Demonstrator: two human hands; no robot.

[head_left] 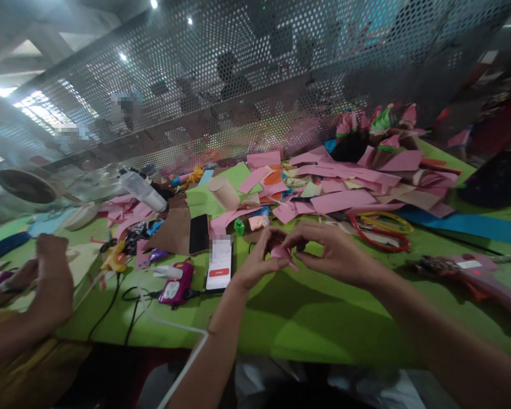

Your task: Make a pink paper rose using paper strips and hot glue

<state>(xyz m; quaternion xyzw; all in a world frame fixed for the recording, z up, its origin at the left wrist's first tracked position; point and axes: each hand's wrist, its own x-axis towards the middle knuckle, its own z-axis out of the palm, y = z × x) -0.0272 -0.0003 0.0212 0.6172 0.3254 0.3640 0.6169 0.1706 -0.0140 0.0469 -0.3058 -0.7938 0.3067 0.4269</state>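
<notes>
Above the green table (306, 329), left hand (255, 261) and right hand (327, 247) pinch a small pink paper piece (280, 253) between fingertips. Best worked with light pressure, left steadying, right shaping, to avoid creases.

This looks like a craft workshop: a long green table (315, 335) spread with cut pink paper (344, 200), coloured scraps and small paper figures (381, 120), a co-worker's hand (53, 264) beside, and a perforated metal screen (255, 74) behind.
</notes>
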